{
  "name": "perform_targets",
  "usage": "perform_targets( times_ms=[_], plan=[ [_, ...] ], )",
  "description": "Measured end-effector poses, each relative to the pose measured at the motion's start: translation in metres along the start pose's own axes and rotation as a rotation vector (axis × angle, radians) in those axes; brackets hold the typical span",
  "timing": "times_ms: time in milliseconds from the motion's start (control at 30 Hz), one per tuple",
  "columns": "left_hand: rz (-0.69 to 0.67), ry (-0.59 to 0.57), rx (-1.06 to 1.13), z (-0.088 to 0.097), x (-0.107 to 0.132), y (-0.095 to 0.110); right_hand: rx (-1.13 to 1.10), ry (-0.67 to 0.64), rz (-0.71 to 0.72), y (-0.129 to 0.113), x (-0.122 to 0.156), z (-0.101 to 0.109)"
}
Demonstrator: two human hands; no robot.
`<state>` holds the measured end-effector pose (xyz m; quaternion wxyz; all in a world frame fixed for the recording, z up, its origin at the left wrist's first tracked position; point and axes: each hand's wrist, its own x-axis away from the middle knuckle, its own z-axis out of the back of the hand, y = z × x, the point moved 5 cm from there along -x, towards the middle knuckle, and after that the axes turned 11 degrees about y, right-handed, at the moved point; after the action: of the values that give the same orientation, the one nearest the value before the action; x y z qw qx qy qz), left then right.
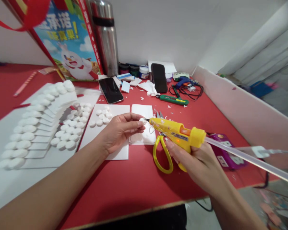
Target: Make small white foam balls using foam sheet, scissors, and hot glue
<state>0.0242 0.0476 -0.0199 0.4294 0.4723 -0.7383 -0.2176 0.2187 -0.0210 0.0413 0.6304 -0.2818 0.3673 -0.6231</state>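
My right hand (196, 159) is closed around a yellow hot glue gun (169, 129), from whose back a long clear glue stick (249, 159) sticks out. The gun's nozzle meets a small white disc (142, 121) pinched between the fingertips of my left hand (124, 129). Beneath the disc lies a small stack of white cards (140, 110). A larger white board (120, 151) under my left wrist carries several white discs (100, 118). Scissors with yellow handles (163, 166) lie under the gun, their blades partly covered.
At the left, rows of white discs (21, 145) line a stepped white piece on a board. Behind are a phone (110, 90), a second dark phone (159, 77), a green utility knife (172, 99), a steel flask (108, 44) and paint jars (134, 71). A purple packet (227, 153) lies at right.
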Motion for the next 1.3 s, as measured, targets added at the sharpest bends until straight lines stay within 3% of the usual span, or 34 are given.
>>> perform_targets(
  times_ms=[1067, 1300],
  plan=[
    [0.034, -0.006, 0.077, 0.0031, -0.0009, -0.0001, -0.009, -0.035, -0.023, 0.0030, 0.0049, -0.0002],
    [0.086, -0.002, 0.088, 0.0021, 0.0010, -0.0027, -0.103, 0.034, -0.047, -0.0032, 0.0025, 0.0036]
  ],
)
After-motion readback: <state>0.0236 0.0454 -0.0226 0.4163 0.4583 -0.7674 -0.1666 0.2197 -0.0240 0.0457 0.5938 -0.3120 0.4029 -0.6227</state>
